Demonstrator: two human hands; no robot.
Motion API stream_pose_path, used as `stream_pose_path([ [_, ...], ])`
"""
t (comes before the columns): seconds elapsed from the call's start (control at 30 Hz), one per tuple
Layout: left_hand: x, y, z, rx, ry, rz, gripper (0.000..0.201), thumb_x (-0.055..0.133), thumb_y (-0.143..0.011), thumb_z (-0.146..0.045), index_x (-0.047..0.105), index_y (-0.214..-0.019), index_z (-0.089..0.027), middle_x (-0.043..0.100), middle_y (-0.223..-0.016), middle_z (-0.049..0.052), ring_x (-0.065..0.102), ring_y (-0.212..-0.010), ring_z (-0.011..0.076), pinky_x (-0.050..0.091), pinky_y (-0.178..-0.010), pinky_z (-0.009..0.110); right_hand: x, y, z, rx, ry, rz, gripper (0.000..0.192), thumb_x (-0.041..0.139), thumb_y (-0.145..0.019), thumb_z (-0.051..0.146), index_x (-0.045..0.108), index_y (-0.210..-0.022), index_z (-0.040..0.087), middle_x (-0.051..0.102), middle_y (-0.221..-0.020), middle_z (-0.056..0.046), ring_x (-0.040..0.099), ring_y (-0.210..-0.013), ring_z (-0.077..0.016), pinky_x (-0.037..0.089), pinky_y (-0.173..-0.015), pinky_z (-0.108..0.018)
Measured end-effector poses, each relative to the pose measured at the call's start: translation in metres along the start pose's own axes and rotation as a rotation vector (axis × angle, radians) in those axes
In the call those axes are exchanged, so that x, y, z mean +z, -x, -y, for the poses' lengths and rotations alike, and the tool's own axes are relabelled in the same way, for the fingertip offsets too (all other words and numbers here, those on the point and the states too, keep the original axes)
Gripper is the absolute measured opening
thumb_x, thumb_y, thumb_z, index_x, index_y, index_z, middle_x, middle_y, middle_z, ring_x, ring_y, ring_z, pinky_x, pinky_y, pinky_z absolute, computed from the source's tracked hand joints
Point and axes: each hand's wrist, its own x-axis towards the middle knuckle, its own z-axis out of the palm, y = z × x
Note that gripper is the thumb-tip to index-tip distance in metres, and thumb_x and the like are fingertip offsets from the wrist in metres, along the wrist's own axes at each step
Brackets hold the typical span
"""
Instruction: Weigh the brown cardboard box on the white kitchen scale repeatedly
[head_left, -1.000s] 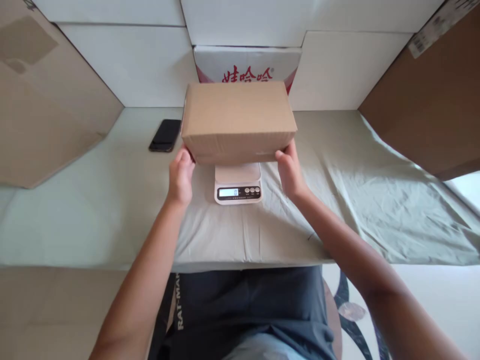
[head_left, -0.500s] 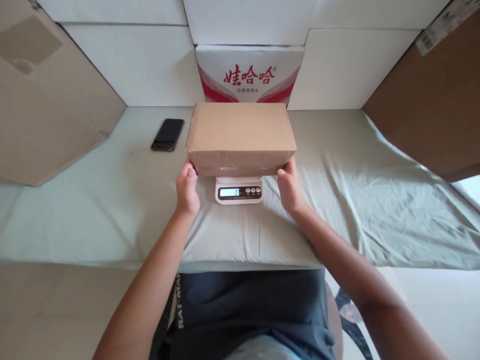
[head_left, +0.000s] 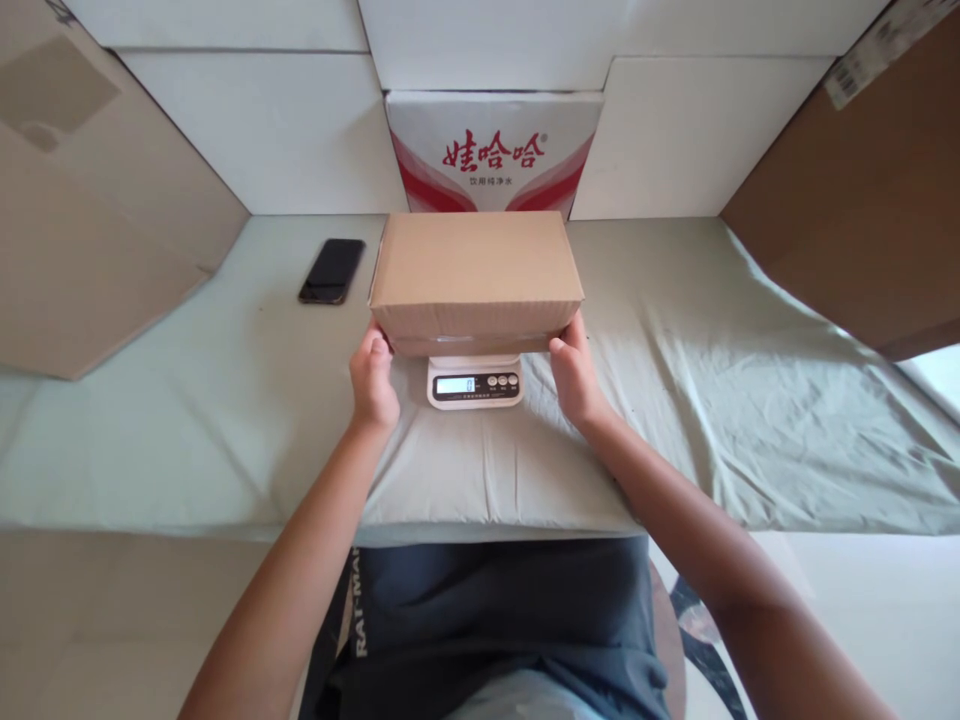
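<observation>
A closed brown cardboard box (head_left: pixel 475 272) sits over a small white kitchen scale (head_left: pixel 475 382), hiding the scale's platform. The scale's display and buttons show in front of the box, and the display reads 0. My left hand (head_left: pixel 373 380) grips the box's lower left corner. My right hand (head_left: pixel 576 376) grips its lower right corner. Whether the box rests its weight on the scale I cannot tell.
A black phone (head_left: pixel 332 270) lies on the pale green cloth (head_left: pixel 720 400) left of the box. A white carton with red print (head_left: pixel 495 150) stands behind the box. Brown cardboard panels (head_left: pixel 90 220) lean at both sides, white boards at the back.
The box has come down from a raised position towards the scale, uncovering the red print on the carton behind. My hands lowered with it and stay on its corners.
</observation>
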Motion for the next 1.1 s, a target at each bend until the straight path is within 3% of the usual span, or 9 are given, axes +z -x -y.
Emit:
stream_pose_path([
  [0.33,-0.0003,0.0011,-0.0003,-0.021,0.016,-0.039,0.058,0.054,-0.096,-0.066,0.071,-0.129,-0.022,0.075,-0.132,0.011,0.066,-0.133,0.0299,0.051,-0.111,0.040,-0.0006,-0.0016,-0.0013,-0.021,-0.041,0.016,0.069,0.057,-0.088,0.062,0.044,-0.151,0.038,0.052,-0.162,-0.002,0.044,-0.154,-0.0298,0.040,-0.131,-0.050],
  [1.1,0.0007,0.0024,0.0013,-0.009,0.001,-0.056,0.056,0.053,-0.097,-0.065,0.073,-0.128,-0.022,0.076,-0.128,0.011,0.067,-0.131,0.0298,0.051,-0.112,0.041,-0.0025,-0.0020,-0.0021,-0.014,-0.049,0.007,0.075,0.059,-0.088,0.067,0.042,-0.154,0.038,0.047,-0.167,-0.001,0.039,-0.159,-0.0301,0.034,-0.135,-0.051],
])
